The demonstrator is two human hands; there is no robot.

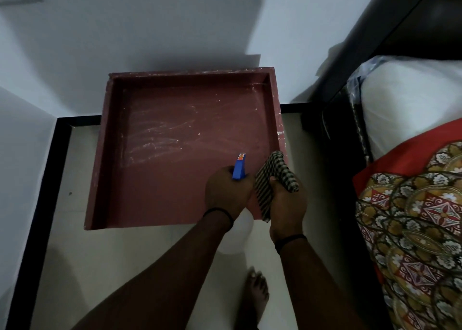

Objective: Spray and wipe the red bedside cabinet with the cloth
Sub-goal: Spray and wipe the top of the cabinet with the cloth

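Cabinet (175,179): red, top is a shallow tray with a raised rim, back edge against the white wall (150,29), just beside the bed (412,229). Pale streaks (160,129) smear the left half of the top; white flecks sit on the rim.

Left hand (226,192) is clenched round the spray bottle (238,169), blue nozzle pointing over the near right part of the top. Right hand (287,204) grips the bunched checked cloth (275,177), touching the left hand, above the right rim. The cloth isn't on the surface.

Risks, as I judge them: the cloth hangs close to the nozzle, so a squirt may soak it instead of the top. Spray aimed right could drift onto the patterned bedcover (425,242). Liquid will probably pool in the rimmed corners and leave more streaks if the wipe skips them. Drips on the glossy tile floor (150,267) could be slippery for the bare foot (257,292).

Room: dim, corner spot, dark skirting, white pillow (410,99) in plastic.
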